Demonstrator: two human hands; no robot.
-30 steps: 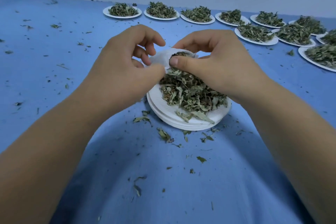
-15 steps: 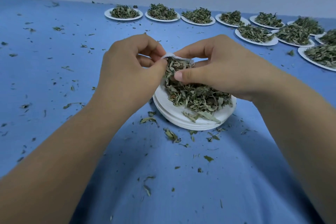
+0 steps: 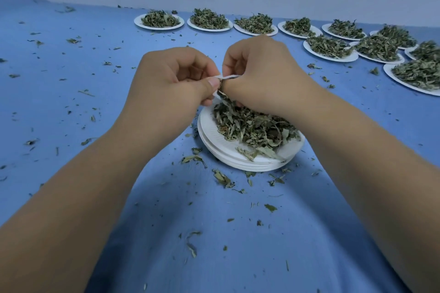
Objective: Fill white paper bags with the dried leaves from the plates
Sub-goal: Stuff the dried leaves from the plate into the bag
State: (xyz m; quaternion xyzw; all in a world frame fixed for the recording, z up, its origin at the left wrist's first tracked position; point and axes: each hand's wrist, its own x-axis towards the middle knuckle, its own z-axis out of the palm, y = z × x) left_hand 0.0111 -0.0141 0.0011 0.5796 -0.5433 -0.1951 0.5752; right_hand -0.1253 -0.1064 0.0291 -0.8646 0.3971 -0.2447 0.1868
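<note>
A stack of white paper plates (image 3: 223, 150) sits in front of me on the blue cloth and carries a heap of dried green leaves (image 3: 254, 128). Above the heap's far left edge both hands meet. My left hand (image 3: 173, 78) pinches the rim of a small white paper bag (image 3: 227, 76) between thumb and fingers. My right hand (image 3: 262, 71) grips the bag's other side, with its fingertips among leaves at the bag's mouth. Only a thin strip of the bag shows between the hands; the rest is hidden behind them.
Several more white plates heaped with dried leaves (image 3: 159, 21) stand in a row along the far edge and bunch up at the right (image 3: 331, 49). Loose leaf crumbs (image 3: 222, 179) lie scattered over the blue cloth (image 3: 71, 102). A pale wall rises behind the table.
The two hands have drawn closer together and the bag's mouth has narrowed from an open pouch to a thin strip. The hands now hide most of the bag.
</note>
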